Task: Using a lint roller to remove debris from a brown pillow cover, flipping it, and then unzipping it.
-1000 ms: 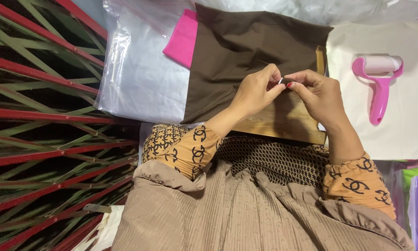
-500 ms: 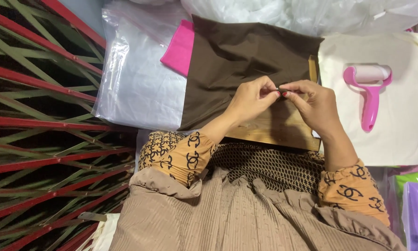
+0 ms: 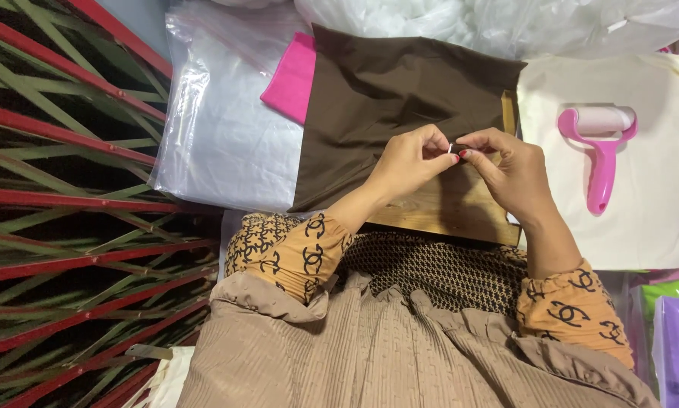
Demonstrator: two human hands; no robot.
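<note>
head view: both hands' fingers [image 3: 439, 148] pinched together over brown cloth [image 3: 385, 98]

There is only one view, from a camera worn on the person's head. It looks steeply down over the lap to the flat wooden board [image 3: 445, 215] and the brown folded cloth [image 3: 385, 106] in front of the person. It is close: both bare hands, the left hand [image 3: 411, 160] and the right hand [image 3: 512, 170], sit near the centre.
</note>
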